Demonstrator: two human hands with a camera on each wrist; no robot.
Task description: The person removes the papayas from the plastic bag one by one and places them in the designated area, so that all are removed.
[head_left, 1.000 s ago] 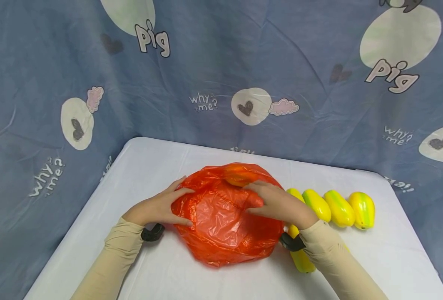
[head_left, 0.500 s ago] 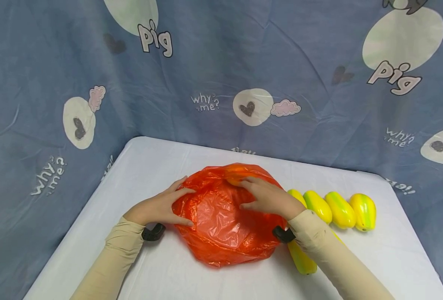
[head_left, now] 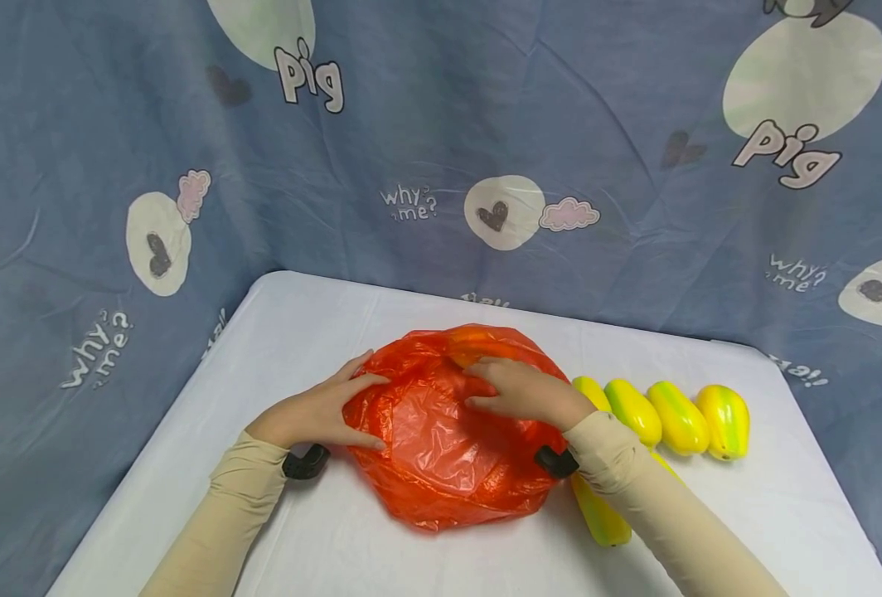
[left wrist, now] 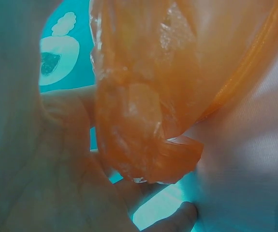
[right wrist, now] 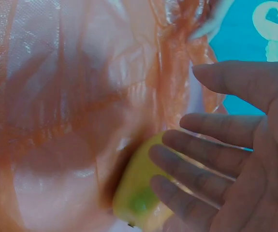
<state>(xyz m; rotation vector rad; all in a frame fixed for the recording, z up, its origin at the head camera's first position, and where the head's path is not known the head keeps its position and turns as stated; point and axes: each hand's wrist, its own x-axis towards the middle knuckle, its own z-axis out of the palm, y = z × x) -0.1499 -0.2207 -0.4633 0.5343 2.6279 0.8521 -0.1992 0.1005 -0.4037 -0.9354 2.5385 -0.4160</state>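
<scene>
A crumpled, see-through red plastic bag (head_left: 441,448) lies on the white table with its mouth facing up. My left hand (head_left: 325,410) rests on its left side, fingers spread; in the left wrist view the orange-looking plastic (left wrist: 139,96) hangs in front of that palm. Over the bag's right half is my right hand (head_left: 519,390), with extended fingers reaching toward its far side. A yellow papaya (right wrist: 143,188) with a green patch lies by those fingertips in the right wrist view. From the head, an orange shape (head_left: 471,336) shows through the bag's far side.
Several yellow-green papayas (head_left: 678,419) stand in a row right of the bag. Another papaya (head_left: 601,510) lies nearer, partly under my right forearm. Behind the white table (head_left: 322,315) hangs a blue printed curtain (head_left: 411,124).
My right hand has shifted left and slightly away from me over the bag, and its fingers have straightened. The left hand and the bag have stayed nearly still.
</scene>
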